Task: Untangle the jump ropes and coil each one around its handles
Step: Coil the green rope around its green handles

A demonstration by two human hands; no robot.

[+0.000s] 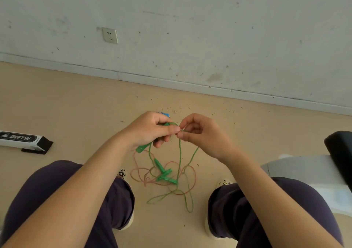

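My left hand (pixel 152 129) grips a green jump-rope handle (pixel 142 148) whose lower end sticks out below the palm. My right hand (pixel 200 133) pinches the green cord (pixel 180 152) just beside the left thumb. From the hands the green cord hangs in loops to the floor. Between my knees lie three more green handles (pixel 164 173) in a crossed heap. A thin pink cord (pixel 190 188) is tangled with the green one around them. A small blue thing (pixel 166 114) peeks out behind my left hand.
A white and black box marked BRTW (pixel 24 140) lies on the floor at the left. A black object (pixel 341 152) on a white surface (pixel 304 169) stands at the right. My two knees frame the heap, and the wall runs close ahead.
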